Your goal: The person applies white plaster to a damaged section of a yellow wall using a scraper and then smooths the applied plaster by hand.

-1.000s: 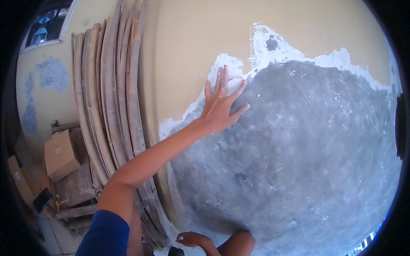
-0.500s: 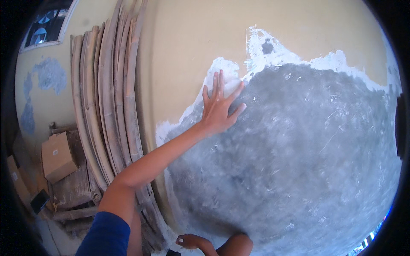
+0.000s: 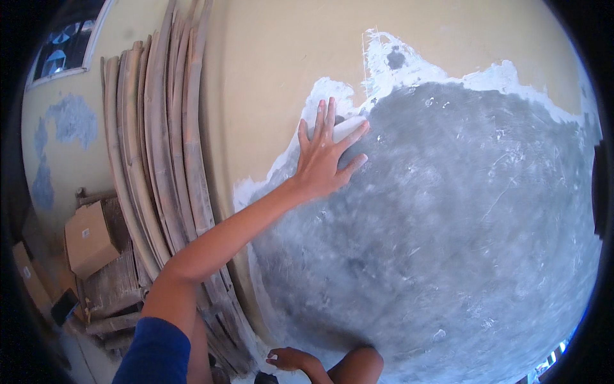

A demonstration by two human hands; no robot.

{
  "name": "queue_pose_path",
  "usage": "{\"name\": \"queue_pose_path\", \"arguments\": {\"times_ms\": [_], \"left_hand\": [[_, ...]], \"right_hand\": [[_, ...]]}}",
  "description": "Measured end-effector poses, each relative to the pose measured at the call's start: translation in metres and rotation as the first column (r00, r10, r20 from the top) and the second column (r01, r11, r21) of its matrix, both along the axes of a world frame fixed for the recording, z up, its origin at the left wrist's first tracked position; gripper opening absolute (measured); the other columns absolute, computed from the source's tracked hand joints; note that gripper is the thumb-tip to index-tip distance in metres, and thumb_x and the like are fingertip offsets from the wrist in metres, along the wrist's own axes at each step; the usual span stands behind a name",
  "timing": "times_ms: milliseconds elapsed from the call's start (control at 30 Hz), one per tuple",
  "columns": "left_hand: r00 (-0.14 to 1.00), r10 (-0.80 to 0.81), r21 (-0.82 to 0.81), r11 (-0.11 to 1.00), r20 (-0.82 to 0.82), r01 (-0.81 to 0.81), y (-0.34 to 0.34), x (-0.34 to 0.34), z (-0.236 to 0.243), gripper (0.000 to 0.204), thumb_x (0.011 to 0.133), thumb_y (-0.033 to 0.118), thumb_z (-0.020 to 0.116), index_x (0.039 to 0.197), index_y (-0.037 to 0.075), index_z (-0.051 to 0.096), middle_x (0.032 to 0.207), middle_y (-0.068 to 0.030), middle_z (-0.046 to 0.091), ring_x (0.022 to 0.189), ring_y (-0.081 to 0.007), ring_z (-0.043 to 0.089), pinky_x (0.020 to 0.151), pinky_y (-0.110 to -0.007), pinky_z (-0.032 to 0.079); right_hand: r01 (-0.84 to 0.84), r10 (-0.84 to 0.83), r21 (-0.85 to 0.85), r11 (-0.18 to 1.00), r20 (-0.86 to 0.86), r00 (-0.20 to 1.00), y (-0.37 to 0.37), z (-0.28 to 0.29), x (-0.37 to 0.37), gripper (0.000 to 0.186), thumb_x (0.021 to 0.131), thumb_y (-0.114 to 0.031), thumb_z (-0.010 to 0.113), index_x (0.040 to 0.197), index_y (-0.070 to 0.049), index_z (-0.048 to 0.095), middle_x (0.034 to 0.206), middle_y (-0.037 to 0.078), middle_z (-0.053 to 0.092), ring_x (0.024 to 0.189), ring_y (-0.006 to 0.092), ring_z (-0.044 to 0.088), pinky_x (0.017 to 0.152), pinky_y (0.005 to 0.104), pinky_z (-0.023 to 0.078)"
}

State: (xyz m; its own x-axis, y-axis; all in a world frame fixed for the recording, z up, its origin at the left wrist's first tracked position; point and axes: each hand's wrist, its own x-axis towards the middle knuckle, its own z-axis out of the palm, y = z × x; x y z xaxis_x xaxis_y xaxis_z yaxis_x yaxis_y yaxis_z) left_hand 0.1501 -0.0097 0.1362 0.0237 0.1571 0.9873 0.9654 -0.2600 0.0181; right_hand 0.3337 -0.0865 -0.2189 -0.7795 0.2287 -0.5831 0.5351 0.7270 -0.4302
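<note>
My left hand (image 3: 325, 153) lies on the wall with its fingers spread and pointing up. Under its fingers is a flat pale piece (image 3: 350, 127), perhaps a sheet or pad, pressed to the wall and partly covered. It sits at the border between a white filler edge (image 3: 329, 89) and a large grey plastered patch (image 3: 435, 211). Low in the picture, my right hand (image 3: 288, 358) hangs by my bent knee (image 3: 361, 366), fingers curled. Something small and whitish shows at its fingertips; I cannot make out what.
Long split bamboo poles (image 3: 157, 134) lean on the beige wall (image 3: 281, 51) to the left. Beside them, a cardboard box (image 3: 91, 240) rests on a worn wooden bench (image 3: 115, 285). A barred window (image 3: 64, 48) is at upper left. A dark flat object (image 3: 64, 307) lies below the box.
My left hand and the pale piece have shifted slightly down and left against the white edge, uncovering a dark spot above the piece. My right hand stays by the knee.
</note>
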Motion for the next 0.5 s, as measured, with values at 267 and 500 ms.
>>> {"name": "queue_pose_path", "arguments": {"times_ms": [267,500], "left_hand": [[0.996,0.085,0.042,0.995,0.02,-0.085,-0.002,-0.001,0.016,0.049,0.085,0.035,0.052,0.132,0.028,0.041,0.143,-0.0286,0.007,0.133,-0.0441,0.006,0.097,-0.062,0.01],[0.997,0.062,0.061,0.996,-0.042,-0.059,0.009,-0.02,-0.004,0.052,0.083,0.034,0.055,0.132,0.026,0.041,0.144,-0.0265,0.009,0.134,-0.0414,0.009,0.098,-0.06,0.011]], "right_hand": [[-0.016,0.016,0.031,0.999,-0.003,1.0,0.004,-0.005,0.004,0.046,0.089,-0.045,0.042,0.117,-0.011,0.052,0.107,0.019,0.059,0.099,0.0362,0.054,0.085,0.0402,0.043],[0.018,-0.018,0.0,1.0,0.008,1.0,0.001,0.005,0.003,0.046,0.089,-0.045,0.042,0.117,-0.01,0.052,0.108,0.019,0.058,0.102,0.0365,0.053,0.087,0.0401,0.042]]}}
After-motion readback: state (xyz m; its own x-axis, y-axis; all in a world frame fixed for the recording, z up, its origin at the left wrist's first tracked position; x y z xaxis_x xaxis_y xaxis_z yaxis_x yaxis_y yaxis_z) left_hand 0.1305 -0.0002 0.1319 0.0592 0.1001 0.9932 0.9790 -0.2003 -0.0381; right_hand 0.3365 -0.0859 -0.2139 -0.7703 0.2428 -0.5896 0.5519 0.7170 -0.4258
